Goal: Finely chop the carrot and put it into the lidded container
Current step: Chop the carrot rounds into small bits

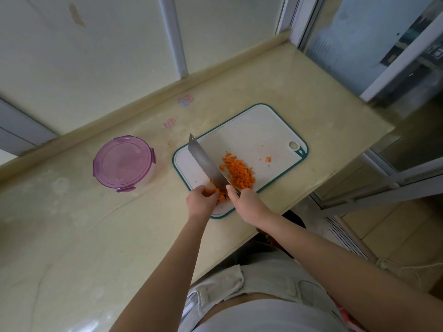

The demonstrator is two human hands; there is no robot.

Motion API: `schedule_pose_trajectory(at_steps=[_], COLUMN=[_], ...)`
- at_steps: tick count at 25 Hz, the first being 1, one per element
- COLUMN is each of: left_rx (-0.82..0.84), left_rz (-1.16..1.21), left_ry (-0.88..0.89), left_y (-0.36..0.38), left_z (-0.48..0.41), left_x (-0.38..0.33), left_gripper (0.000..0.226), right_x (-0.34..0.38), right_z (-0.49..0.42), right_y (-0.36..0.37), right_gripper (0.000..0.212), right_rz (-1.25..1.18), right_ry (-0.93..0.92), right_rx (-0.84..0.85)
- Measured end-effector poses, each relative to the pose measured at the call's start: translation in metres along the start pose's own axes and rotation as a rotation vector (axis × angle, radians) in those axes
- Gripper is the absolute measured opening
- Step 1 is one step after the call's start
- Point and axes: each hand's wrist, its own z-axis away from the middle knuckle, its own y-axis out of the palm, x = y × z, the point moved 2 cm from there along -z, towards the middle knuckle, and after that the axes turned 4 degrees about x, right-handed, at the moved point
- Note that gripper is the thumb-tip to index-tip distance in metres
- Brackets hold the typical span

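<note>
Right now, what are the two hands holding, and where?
The right hand grips the broad steel cleaver by its handle; the left hand pinches the uncut orange carrot piece beside the blade.

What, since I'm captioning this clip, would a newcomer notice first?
The bright orange heap of chopped carrot on the white, teal-rimmed cutting board, beside the broad steel cleaver in the right hand. The left hand holds a last carrot piece at the blade; a round purple-lidded container stands closed left of the board.

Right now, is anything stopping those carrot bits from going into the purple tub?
Yes: the purple lid sits closed on the container, left of the cutting board. Only bare counter lies between the chopped carrot and it.
</note>
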Motion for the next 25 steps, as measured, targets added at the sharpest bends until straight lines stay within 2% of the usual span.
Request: schedule_pose_trajectory(at_steps=[4,12,25], left_rx=[-0.011,-0.014,-0.022], left_rz=[0.024,0.053,0.058], left_ry=[-0.007,-0.030,-0.031], left_y=[0.001,0.001,0.001], left_z=[0.003,0.005,0.005], left_x=[0.000,-0.002,-0.001], left_gripper=[0.006,0.007,0.011], right_x=[-0.004,-0.004,-0.010], right_z=[-0.004,0.004,0.016], right_y=[-0.003,-0.011,0.000], right_gripper=[0.057,0.058,0.057], right_rz=[-0.088,-0.088,-0.107], right_ry=[0.014,-0.030,0.041], right_rx=[0.038,0.006,0.004])
